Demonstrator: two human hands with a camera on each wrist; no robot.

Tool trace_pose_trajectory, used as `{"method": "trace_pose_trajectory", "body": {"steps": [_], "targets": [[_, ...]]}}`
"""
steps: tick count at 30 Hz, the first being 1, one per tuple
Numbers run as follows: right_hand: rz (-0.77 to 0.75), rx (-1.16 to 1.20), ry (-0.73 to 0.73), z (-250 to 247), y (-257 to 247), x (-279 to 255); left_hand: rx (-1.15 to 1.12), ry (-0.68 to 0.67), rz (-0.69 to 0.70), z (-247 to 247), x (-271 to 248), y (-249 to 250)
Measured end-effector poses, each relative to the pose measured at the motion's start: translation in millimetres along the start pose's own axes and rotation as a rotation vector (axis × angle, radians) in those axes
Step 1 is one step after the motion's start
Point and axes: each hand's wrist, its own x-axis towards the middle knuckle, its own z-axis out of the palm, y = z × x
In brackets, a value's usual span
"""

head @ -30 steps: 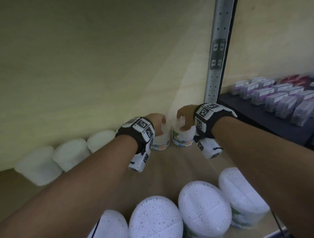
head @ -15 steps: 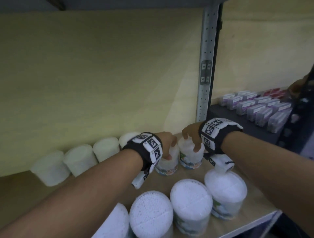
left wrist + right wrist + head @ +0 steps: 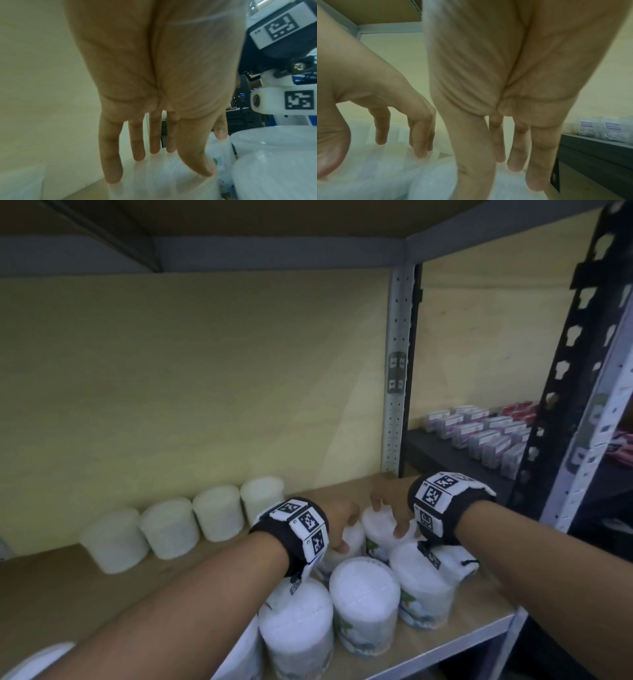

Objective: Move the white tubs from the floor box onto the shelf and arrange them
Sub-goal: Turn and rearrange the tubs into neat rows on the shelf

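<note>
My view has pulled back from the shelf [image 3: 445, 642] over the last second, and both hands have come away from the back corner with their tubs. I judge I am regrouping these two against the front cluster rather than leaving them at the wall.

Along the wall stand four tubs [image 3: 219, 512] in a row. Nearer the edge I count three whole lids [image 3: 364, 580], plus part of another at the lower left; more may be hidden.

My left hand [image 3: 337, 520] and right hand [image 3: 390, 501] each rest loosely spread fingers [image 3: 111, 155] on a tub top, gripping nothing.
</note>
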Motion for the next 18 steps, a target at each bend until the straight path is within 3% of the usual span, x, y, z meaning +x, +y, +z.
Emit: {"method": "trace_pose_trajectory", "body": {"steps": [3,7,13,18], "targets": [[-0.004,-0.012,-0.025,0,0,-4,-0.016,-0.008,-0.005,1,-5,4],[0.007,-0.009,-0.184,-7,-1,-6,-0.036,-0.027,-0.02,2,-10,7],[-0.004,0.03,-0.181,-12,-2,-6,-0.081,-0.011,-0.013,-2,-13,0],[-0.021,0.099,-0.089,-15,-13,2,-0.149,0.061,-0.067,-8,-20,-22]]}}
